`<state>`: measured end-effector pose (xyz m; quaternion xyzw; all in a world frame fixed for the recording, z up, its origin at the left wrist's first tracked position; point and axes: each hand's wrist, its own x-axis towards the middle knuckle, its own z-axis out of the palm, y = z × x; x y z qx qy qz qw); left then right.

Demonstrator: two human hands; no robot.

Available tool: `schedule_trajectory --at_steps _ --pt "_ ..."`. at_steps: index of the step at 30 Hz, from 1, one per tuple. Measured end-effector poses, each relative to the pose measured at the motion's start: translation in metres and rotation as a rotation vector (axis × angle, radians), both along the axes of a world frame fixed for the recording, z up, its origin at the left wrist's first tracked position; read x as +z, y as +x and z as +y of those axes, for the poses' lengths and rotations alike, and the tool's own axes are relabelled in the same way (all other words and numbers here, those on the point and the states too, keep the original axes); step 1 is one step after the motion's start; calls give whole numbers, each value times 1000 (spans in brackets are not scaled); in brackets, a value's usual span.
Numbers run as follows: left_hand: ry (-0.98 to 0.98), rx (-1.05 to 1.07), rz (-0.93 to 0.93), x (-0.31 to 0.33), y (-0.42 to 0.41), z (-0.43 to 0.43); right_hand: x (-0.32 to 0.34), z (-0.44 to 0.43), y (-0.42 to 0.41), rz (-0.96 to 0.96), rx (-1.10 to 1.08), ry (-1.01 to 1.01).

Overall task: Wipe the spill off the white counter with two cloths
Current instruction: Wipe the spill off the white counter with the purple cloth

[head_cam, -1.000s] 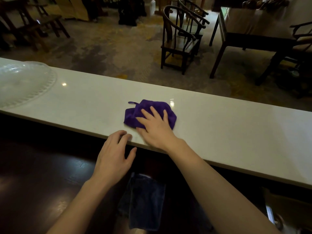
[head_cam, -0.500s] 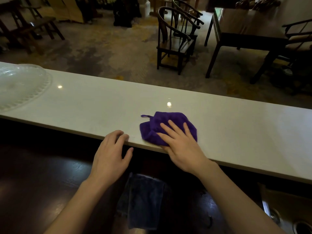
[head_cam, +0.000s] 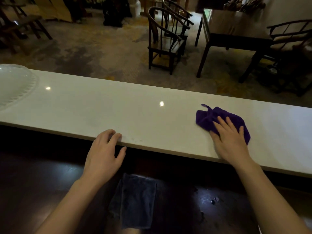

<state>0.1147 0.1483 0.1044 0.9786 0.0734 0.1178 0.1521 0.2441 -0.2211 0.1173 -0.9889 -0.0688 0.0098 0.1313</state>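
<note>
A crumpled purple cloth lies on the long white counter, right of centre. My right hand presses flat on the cloth's near side, fingers spread. At the counter's near edge rests my left hand, fingers curled over the rim and holding nothing. A second, dark blue cloth lies flat on the dark lower surface below the counter, between my forearms. No spill shows clearly on the white top.
A clear glass dish sits on the counter's far left end. Beyond the counter are wooden chairs and a dark table on a patterned floor. Small dark bits lie on the lower surface.
My right hand has slid the purple cloth to the right along the counter. My left hand has stayed on the near edge.
</note>
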Motion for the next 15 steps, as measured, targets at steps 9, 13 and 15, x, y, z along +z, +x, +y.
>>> schedule_trajectory --at_steps 9,13,15 --pt "20 -22 -6 -2 4 -3 6 41 29 22 -256 -1" --pt "27 -48 -17 -3 5 -5 9 73 41 37 -254 9" --pt "29 -49 -17 -3 5 -6 10 92 45 45 -210 19"
